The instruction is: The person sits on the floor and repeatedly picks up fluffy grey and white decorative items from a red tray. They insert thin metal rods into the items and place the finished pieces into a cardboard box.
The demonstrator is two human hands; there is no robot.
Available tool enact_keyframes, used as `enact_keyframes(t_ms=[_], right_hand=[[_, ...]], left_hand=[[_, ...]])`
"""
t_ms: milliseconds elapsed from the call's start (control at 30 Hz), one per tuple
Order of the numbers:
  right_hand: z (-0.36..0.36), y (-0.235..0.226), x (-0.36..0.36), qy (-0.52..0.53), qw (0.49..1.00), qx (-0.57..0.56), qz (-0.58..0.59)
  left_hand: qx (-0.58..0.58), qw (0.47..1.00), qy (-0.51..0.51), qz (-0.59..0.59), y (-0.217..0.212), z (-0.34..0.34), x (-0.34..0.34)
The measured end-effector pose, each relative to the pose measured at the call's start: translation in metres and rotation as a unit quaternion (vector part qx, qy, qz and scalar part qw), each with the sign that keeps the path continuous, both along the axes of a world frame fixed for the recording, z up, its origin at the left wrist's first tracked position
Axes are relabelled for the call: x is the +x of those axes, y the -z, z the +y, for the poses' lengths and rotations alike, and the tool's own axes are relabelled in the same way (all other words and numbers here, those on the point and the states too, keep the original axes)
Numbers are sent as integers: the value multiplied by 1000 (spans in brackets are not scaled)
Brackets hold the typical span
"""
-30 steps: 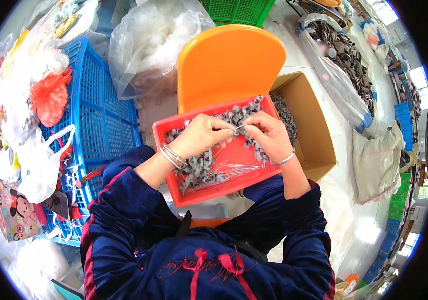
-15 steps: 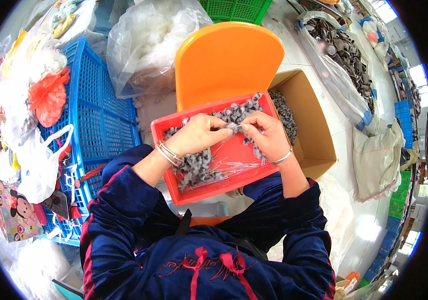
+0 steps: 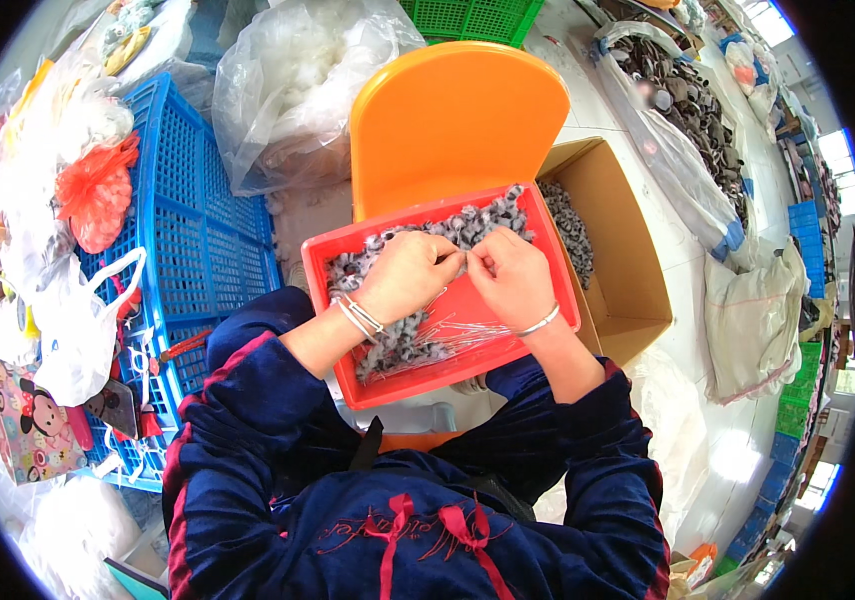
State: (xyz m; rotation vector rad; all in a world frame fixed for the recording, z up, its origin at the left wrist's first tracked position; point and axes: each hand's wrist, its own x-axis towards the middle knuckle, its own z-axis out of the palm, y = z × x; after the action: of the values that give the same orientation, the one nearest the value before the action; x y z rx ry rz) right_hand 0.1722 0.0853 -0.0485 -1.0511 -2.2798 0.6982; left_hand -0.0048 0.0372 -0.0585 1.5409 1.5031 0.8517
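Observation:
My left hand (image 3: 410, 272) and my right hand (image 3: 511, 280) meet above a red plastic tray (image 3: 368, 392). Both are closed in a pinch, fingertips nearly touching. The left fingers seem to grip a small grey fluffy piece, mostly hidden; what sits in the right fingertips is covered by the hand. Grey and black fluffy pieces (image 3: 493, 217) line the tray's far side, and more of these lie at its left. Thin white strands (image 3: 463, 335) are strewn over the tray's near floor.
An orange chair back (image 3: 458, 130) rises beyond the tray. To its right, an open cardboard box (image 3: 628, 270) holds more grey fluff. A blue plastic crate (image 3: 208, 240) stands at left, near a clear bag of white stuffing (image 3: 308, 90). Dark pieces (image 3: 683, 110) fill a sack at far right.
My right hand has turned over and lowered, hiding the white strand that showed between the fingertips. My left hand has shifted slightly right and down. The tray has stayed put.

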Motion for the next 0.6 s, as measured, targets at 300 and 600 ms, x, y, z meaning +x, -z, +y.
enact_keyframes(t_ms=[300, 600], right_hand=[[14, 4, 5, 48, 965, -191, 172], [15, 11, 2, 60, 798, -472, 370]], left_hand=[[-53, 991, -24, -119, 1, 0, -2], [-18, 993, -9, -119, -5, 0, -3]])
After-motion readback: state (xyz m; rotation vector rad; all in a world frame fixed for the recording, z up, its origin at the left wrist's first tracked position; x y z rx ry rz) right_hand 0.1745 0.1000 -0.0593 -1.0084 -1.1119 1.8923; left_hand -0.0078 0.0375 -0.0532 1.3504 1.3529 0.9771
